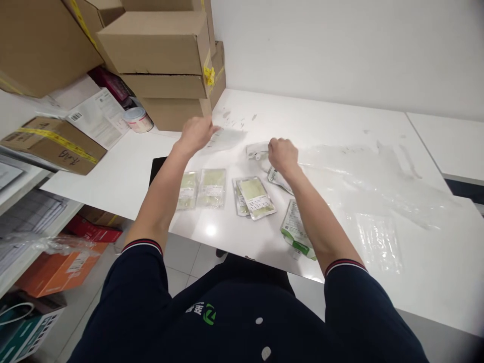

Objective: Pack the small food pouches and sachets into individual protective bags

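Note:
My left hand is closed on a clear plastic piece, raised over the table left of centre. Right of it, my right hand is closed at a clear plastic bag; its fingertips are hidden. A silvery packet lies partly under my right wrist. Below my hands are two flat packets side by side, one of them a green-and-clear packet, and two overlapping ones, the upper a labelled packet. A green-and-white pouch lies beside my right forearm.
Cardboard boxes are stacked at the back left, with a round tin beside them. A taped carton sits at the left. Clear plastic sheeting spreads across the white table, with a clear bag near its front right.

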Available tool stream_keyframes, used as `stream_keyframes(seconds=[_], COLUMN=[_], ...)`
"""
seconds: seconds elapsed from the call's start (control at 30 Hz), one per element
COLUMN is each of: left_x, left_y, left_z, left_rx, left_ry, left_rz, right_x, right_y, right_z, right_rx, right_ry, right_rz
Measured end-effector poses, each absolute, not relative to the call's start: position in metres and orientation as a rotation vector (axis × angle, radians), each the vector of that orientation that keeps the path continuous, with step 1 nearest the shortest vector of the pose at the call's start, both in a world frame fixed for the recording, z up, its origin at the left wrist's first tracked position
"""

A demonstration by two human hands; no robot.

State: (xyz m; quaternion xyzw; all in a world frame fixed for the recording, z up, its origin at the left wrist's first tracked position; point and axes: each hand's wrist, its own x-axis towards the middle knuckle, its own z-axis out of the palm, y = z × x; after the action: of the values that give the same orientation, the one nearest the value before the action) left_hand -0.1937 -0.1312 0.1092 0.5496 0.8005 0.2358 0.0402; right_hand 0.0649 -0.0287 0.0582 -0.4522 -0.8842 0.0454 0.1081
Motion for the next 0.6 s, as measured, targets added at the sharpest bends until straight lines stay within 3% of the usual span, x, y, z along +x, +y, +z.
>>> stream_keyframes(seconds=[0.17,0.43,0.6], left_x=[-0.193,-0.166,-0.147], left_y=[-0.120,-0.110,-0.110], left_z=[0.151,0.178,0.193], left_rx=[1.767,1.725,1.781], left_ry=[2.304,2.209,2.203], left_rz=[1.249,1.442,1.610], right_x=[0.069,0.087,0.109], right_y=[-0.007,-0.004,-0.019], right_z=[0.109,0.153,0.201], right_rx=[-1.104,-0.793,-0.857], right_ry=[-2.321,-2.121,-2.120], right_rz=[0.209,0.387,0.375])
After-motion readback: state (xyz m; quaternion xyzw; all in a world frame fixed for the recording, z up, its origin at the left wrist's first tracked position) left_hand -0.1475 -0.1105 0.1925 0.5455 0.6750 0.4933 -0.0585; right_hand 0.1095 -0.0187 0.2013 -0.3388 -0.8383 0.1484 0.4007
